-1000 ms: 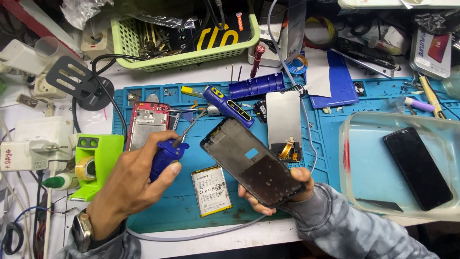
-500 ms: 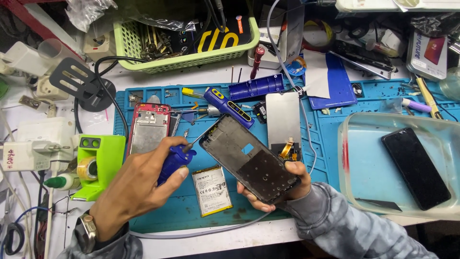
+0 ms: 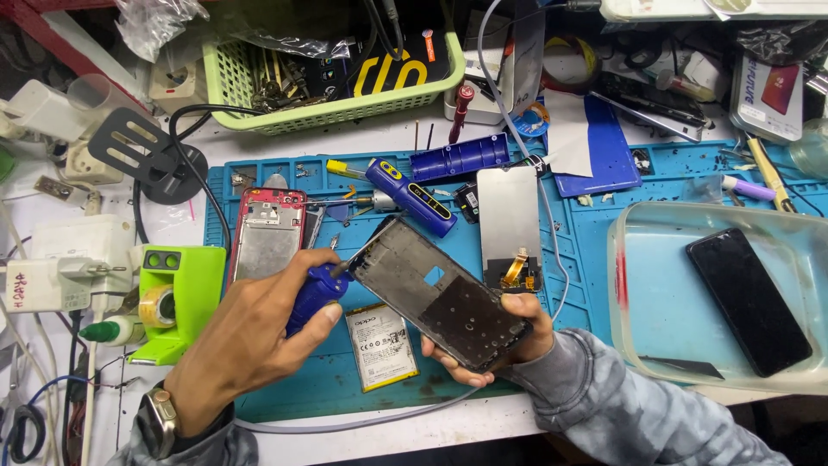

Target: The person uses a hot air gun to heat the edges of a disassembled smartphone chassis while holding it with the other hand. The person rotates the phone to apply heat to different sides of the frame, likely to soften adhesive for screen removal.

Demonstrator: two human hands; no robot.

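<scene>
Phone frame (image 3: 440, 298) is gripped by right hand (image 3: 496, 341) at centre; blue screwdriver (image 3: 315, 289) is clasped by left hand (image 3: 250, 345). Black phone (image 3: 749, 299) is held in clear tray (image 3: 638, 345) at 3 o'clock; tools are piled in green basket (image 3: 345, 108) at 12.

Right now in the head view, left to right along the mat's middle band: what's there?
Green tape dispenser → red phone shell → blue screwdriver in left hand → phone frame in right hand → clear tray → black phone.

White-labelled battery (image 3: 382, 344) on blue mat (image 3: 604, 216); seemingly a dark screen (image 3: 749, 299) in tray (image 3: 625, 345).
</scene>
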